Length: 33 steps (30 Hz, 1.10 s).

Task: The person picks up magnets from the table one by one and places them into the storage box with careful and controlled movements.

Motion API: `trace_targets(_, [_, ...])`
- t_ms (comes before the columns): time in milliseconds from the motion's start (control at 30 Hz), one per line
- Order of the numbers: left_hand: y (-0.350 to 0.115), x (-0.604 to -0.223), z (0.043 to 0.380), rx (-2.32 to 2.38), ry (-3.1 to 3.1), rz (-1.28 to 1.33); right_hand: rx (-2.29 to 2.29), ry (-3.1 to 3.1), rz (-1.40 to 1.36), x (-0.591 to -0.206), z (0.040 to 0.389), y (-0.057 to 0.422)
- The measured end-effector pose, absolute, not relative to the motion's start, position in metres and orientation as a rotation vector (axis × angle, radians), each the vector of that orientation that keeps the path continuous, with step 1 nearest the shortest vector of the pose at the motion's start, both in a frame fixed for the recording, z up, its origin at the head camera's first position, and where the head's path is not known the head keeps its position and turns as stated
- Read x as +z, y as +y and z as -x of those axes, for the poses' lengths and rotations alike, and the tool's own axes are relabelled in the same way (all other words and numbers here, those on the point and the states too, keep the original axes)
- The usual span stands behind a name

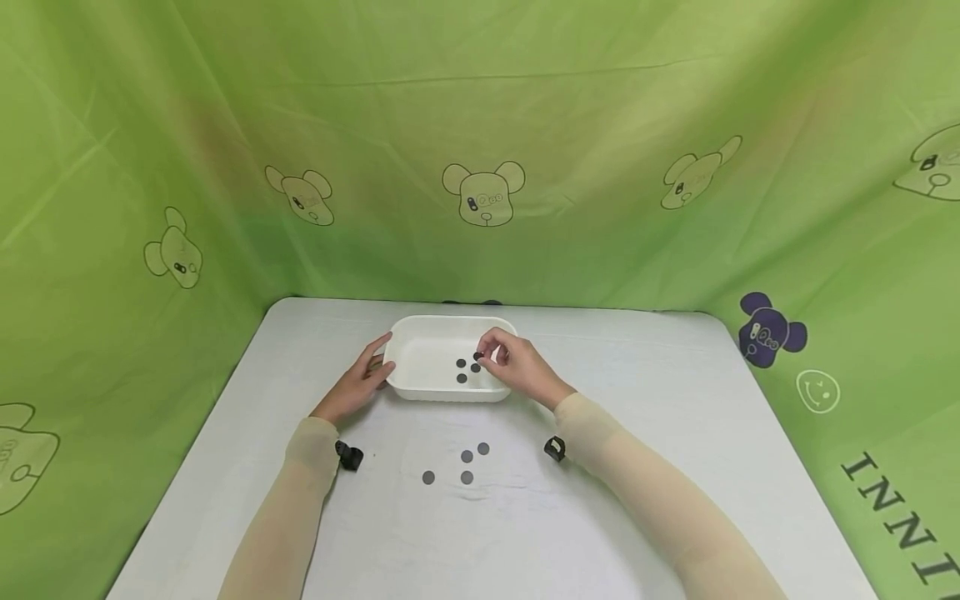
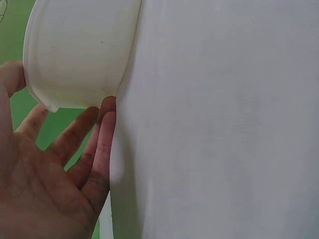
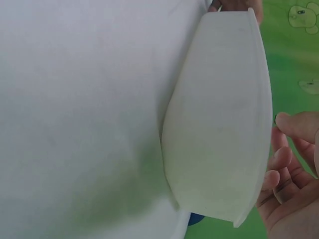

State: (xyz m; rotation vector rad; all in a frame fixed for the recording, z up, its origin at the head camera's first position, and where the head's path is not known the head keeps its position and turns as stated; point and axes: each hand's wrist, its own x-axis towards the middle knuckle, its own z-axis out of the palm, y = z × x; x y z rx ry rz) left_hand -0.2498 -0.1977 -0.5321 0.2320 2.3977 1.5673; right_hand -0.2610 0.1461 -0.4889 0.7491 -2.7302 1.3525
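A white oval-cornered plastic tub (image 1: 420, 393) stands toward the back of the table. At its left end my left hand (image 1: 356, 387) holds it, the thumb over the rim and the fingers against the outer wall, as the left wrist view also shows. Over the tub's right part, my right hand (image 1: 521, 362) pinches a small dark round disc (image 1: 477, 356) between thumb and fingertips. Only a dark sliver of that disc shows in the right wrist view. Several like discs (image 1: 461, 378) lie on the tub's floor below the right fingertips.
Several more dark discs (image 1: 467, 477) lie apart on the white-covered table (image 1: 375, 533), in front of the tub. A black wrist device (image 1: 349, 456) sits at the left wrist and another (image 1: 555, 448) at the right. Green printed cloth (image 1: 480, 108) hangs behind and at both sides.
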Motion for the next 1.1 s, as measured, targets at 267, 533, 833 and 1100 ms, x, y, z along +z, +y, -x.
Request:
trace_targets(267, [-0.197, -0.533, 0.250, 1.560, 2.407, -0.227, 1.341, -2.751, -0.689, -0.492, 0.272, 0.143])
trace_targets(533, [-0.197, -0.533, 0.250, 1.547, 2.418, -0.226, 1.279, -2.795, -0.650, -0.494, 0.281, 0.138])
trace_targets(833, [-0.198, -0.534, 0.251, 1.586, 2.392, -0.254, 1.191, -2.846, -0.634, -0.496, 0.291, 0.133])
trace_targets(1100, [-0.197, -0.531, 0.248, 1.584, 2.388, -0.251, 1.069, -2.909, -0.624, -0.501, 0.299, 0.130])
